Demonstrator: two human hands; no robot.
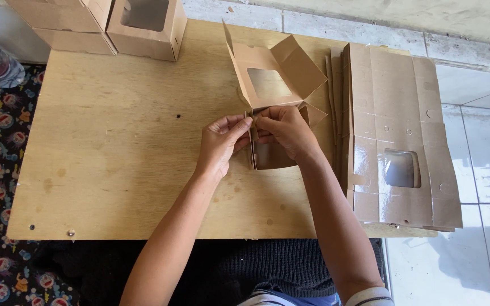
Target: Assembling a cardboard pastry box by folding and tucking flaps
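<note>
Mid-fold: both hands, left (220, 141) and right (283, 131), grip pinched on box (272, 90) flap, frame centre. Next probably tuck flap, needs steady press.

Both forearms bare, rising from bottom centre of frame and converging toward the middle; left hand (220, 144) back-up, fingers curled, fingertips pinched and pointing right; right hand (285, 129) back-up, knuckles bent, fingers folded in toward the left; fingertips of the two hands nearly meet at frame centre; wrists straight.
</note>
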